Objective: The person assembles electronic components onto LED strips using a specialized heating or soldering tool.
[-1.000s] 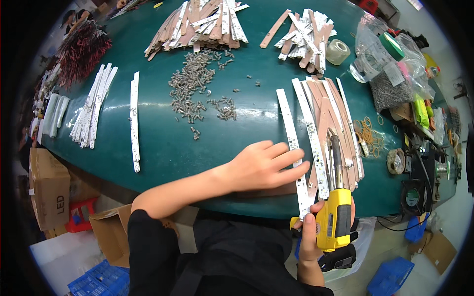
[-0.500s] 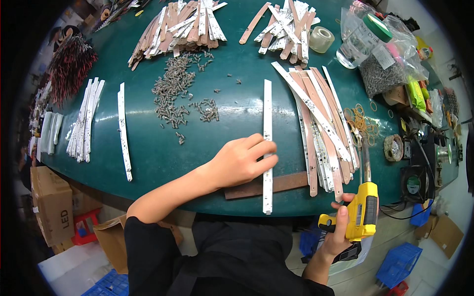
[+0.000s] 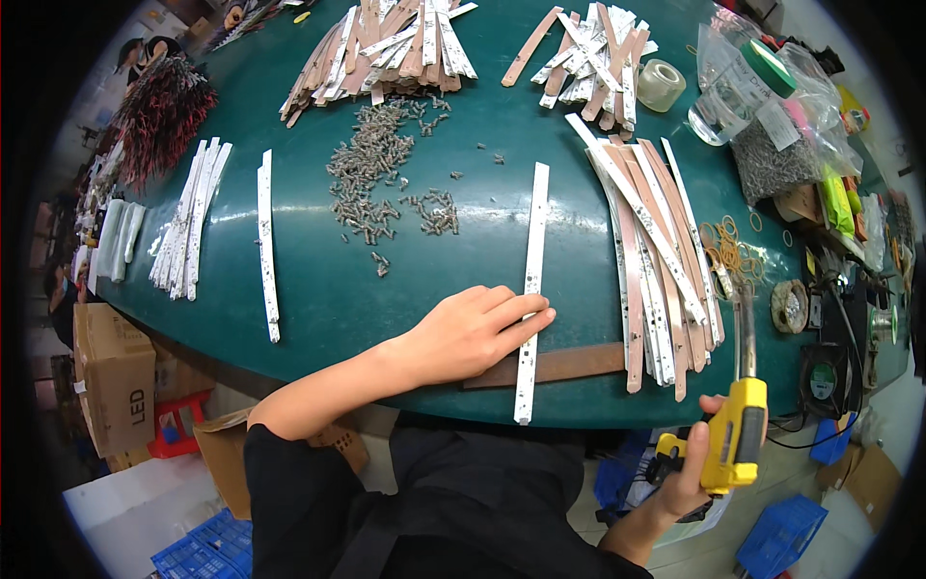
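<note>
My left hand (image 3: 473,333) is closed on a long white strip (image 3: 535,227) with small dark spots. Its fingers cross the strip a little below the middle. The strip lies lengthwise to me over a dark brown bar (image 3: 584,364), its lower end near the table's front edge. At the right edge of the table, my right hand (image 3: 690,473) grips a yellow-and-black pistol-shaped tool (image 3: 736,439). The tool's long metal tip points away from me. Between the two hands lies a stack of white and brown strips (image 3: 656,251).
Beyond my left hand is a pile of small grey metal parts (image 3: 371,159). More strips (image 3: 193,217) and a single strip (image 3: 267,246) are at left. Strip heaps (image 3: 415,43) lie at the back. Rubber bands (image 3: 728,246), a jar (image 3: 723,106) and a small fan (image 3: 823,376) line the right.
The view has shifted, so the table appears farther right. The white strip under my left hand has tilted slightly, its top leaning right. My right hand still holds the yellow tool.
</note>
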Motion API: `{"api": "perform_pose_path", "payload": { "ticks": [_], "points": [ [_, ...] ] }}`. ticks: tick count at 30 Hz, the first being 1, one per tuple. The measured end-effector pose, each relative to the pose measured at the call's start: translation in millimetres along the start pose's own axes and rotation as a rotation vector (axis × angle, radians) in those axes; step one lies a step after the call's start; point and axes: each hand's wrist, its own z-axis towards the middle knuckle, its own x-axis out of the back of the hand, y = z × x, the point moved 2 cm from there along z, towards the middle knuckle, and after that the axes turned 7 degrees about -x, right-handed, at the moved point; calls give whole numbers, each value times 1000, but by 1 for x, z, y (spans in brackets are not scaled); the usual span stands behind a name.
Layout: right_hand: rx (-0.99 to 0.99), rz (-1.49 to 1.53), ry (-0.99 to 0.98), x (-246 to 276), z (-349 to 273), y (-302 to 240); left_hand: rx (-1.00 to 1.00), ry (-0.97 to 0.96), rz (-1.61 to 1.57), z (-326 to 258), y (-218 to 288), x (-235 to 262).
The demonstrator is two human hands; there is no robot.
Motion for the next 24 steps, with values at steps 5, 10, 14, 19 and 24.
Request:
{"api": "perform_pose_path", "payload": {
  "ticks": [5, 10, 14, 19, 24],
  "points": [
    [-35, 481, -131, 10, 5, 9, 6, -51, 62, -3, 4, 5],
    [-165, 659, -260, -6, 1, 3, 85, -192, -140, -1, 3, 10],
    [-166, 739, -380, -21, -2, -3, 120, -153, -283, 0, -9, 21],
    [-360, 959, -429, -38, -10, -6, 381, 229, -76, 17, -102, 18],
    [-376, 993, -472, -40, -13, -14, 506, 202, 139, 20, -164, -2]
  ]
}}
